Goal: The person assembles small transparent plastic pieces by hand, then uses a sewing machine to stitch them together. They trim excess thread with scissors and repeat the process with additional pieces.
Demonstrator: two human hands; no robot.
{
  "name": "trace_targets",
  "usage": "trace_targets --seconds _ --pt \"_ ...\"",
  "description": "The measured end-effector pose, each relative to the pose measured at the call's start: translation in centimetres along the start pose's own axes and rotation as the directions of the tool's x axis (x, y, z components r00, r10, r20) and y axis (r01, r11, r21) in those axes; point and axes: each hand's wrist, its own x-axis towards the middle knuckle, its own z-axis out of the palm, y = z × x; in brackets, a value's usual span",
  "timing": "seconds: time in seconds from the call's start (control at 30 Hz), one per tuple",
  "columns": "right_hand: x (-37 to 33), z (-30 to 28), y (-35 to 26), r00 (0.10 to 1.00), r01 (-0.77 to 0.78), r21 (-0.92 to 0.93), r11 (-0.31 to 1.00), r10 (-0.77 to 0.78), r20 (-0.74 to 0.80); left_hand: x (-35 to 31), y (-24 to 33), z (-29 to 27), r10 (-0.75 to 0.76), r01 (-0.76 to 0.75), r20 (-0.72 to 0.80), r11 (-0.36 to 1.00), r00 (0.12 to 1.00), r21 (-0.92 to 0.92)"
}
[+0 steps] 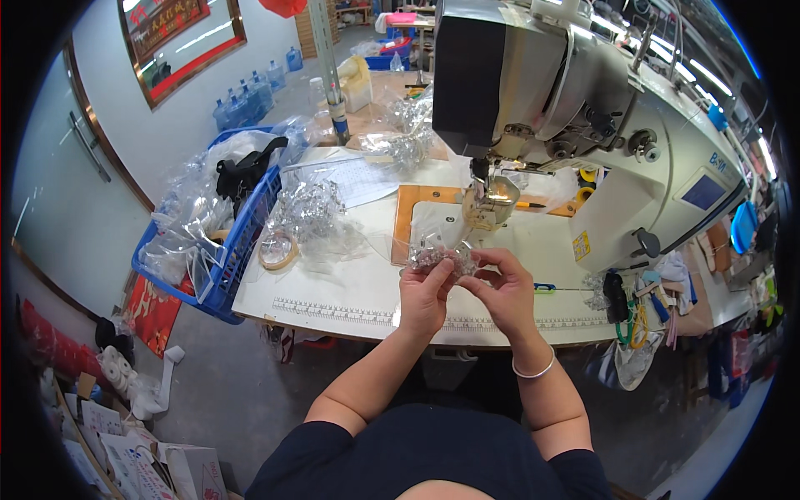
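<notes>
The left hand (425,298) and right hand (507,292) together pinch one clear, glittery piece (432,257) over the table (354,290) — mid-work, I'd judge, with nothing plainly finished. Off left lie one tape roll (291,255), then one silvery heap (310,208), perhaps left to do, its pieces too tangled to count — and one sewing machine (646,154) looms ahead.

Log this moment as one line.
left hand: holding silvery piece | right hand: holding same piece | sewing machine: just beyond hands | blue basket: left
</notes>
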Motion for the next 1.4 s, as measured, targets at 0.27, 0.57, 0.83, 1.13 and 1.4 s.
trace_targets --seconds 0.27,0.57,0.83,1.13,1.4 --pt "0.5 -0.8 0.9 0.973 -0.222 -0.010 0.975 0.222 0.059 0.0 0.9 0.7 -0.063 0.057 -0.165 0.997 0.984 -0.043" --pt "0.8 -1.7 0.2 0.952 -0.296 0.192 0.936 0.271 0.145 -0.1 0.8 1.0 -0.045 0.047 -0.137 0.999 0.990 0.009" --pt "0.1 -1.2 -0.4 0.983 -0.179 0.210 0.961 0.166 0.082 -0.9 1.0 -0.2 -0.031 0.032 0.034 0.999 0.999 -0.015" --pt "-0.2 -1.1 -0.2 0.980 -0.198 0.094 0.976 0.196 0.029 -1.3 1.0 0.1 -0.054 0.054 -0.003 0.998 0.999 -0.013" --pt "-0.2 -1.3 0.3 0.996 0.053 -0.275 0.960 -0.031 0.083 -1.5 1.0 0.7 -0.040 0.048 -0.149 0.998 0.988 0.050"
